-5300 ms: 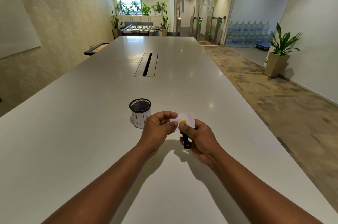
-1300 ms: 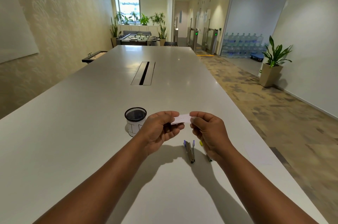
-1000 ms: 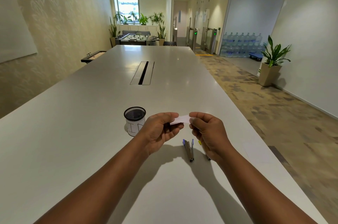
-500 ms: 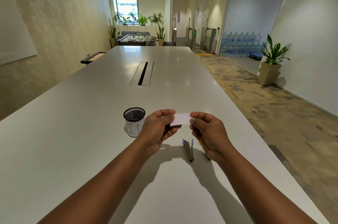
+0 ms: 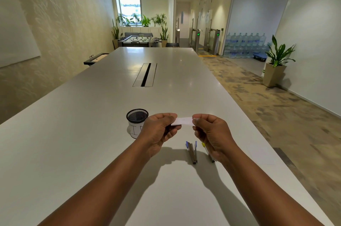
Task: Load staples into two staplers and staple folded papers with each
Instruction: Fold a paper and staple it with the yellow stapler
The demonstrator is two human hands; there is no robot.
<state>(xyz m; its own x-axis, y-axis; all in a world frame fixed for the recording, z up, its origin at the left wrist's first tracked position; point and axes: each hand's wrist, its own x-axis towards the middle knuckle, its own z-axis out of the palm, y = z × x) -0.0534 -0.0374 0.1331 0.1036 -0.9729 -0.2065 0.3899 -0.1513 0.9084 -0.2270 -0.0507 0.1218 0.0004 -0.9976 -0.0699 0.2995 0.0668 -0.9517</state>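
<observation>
Fingers of your left hand (image 5: 160, 129) and right hand (image 5: 212, 131) pinch the folded paper (image 5: 183, 121); your right wrist half-hides the yellow stapler (image 5: 208, 152).

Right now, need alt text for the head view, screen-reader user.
Two bare hands hold a small folded white paper between them above a long white table, the left hand pinching one end and the right hand the other. Two staplers, a blue-tipped stapler and a yellow-tipped stapler, lie below; a black mesh cup stands left.
</observation>
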